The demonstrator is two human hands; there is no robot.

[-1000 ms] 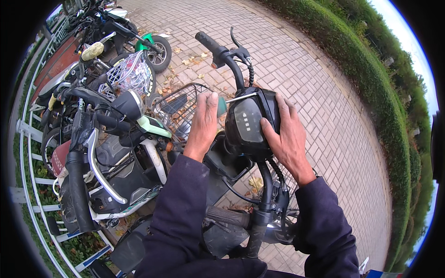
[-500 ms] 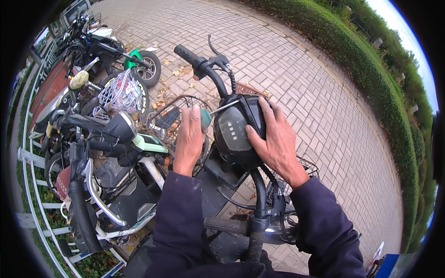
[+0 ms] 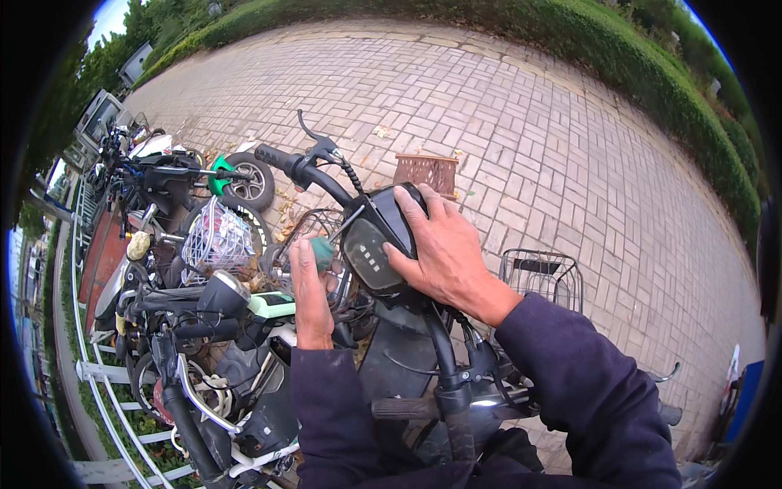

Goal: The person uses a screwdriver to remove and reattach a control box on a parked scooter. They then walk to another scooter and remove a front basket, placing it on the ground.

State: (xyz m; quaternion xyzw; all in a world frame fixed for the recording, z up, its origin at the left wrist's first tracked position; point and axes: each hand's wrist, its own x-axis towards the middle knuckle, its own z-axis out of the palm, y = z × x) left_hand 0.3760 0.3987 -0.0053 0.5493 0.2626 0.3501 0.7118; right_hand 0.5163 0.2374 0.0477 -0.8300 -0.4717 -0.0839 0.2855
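Since 1 second ago the whole view has swung: the handlebars, the housing and both hands now sit farther left, and more paving shows to the right. The hands kept their places on the housing, so the work there appears unbroken, with the same contact point in use.

Nearest, a worn black handlebar grip (image 3: 403,409) lies before the person. Beyond it, the left hand (image 3: 309,297) is closed around the green handle of a screwdriver (image 3: 322,255); the handle is blurred, which suggests quick movement. Its shaft slants far and right to the upper left edge of the black housing (image 3: 389,213); whether the tip is seated in a gap cannot be told.

The right hand (image 3: 446,253) is spread wide over the housing's right side, thumb at the edge of the grey display (image 3: 368,257) with 4 pale marks; this seems to steady it. The housing sits between the 2 hands, on the handlebars.

Farther off are a brown basket (image 3: 426,174) and, at the far side, a hedge (image 3: 570,50).
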